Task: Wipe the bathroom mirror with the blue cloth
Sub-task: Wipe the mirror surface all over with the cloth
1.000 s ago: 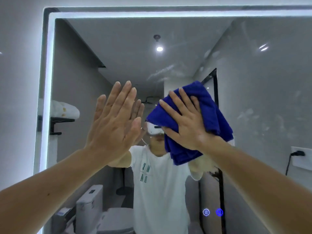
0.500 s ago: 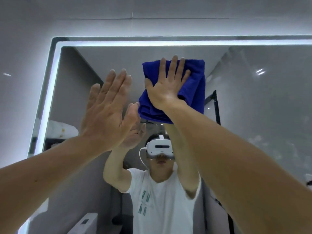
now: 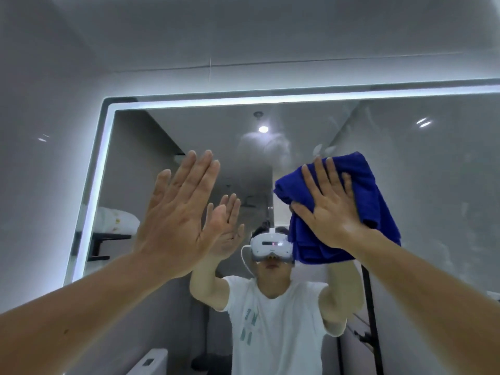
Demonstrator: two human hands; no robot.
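Grey bathroom, LED-edged rectangular wall mirror (image 3: 405, 163): right hand (image 3: 328, 205), fingers spread flat, pressed folded blue terry cloth (image 3: 376, 201) onto glass for wiping; left hand (image 3: 177, 215) flat, empty, apparently bracing.

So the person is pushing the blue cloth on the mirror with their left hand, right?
Not quite: it is the right hand, not the left. The head view shows it pressing the blue cloth on the mirror with straight fingers. The left hand is held up flat and holds nothing.
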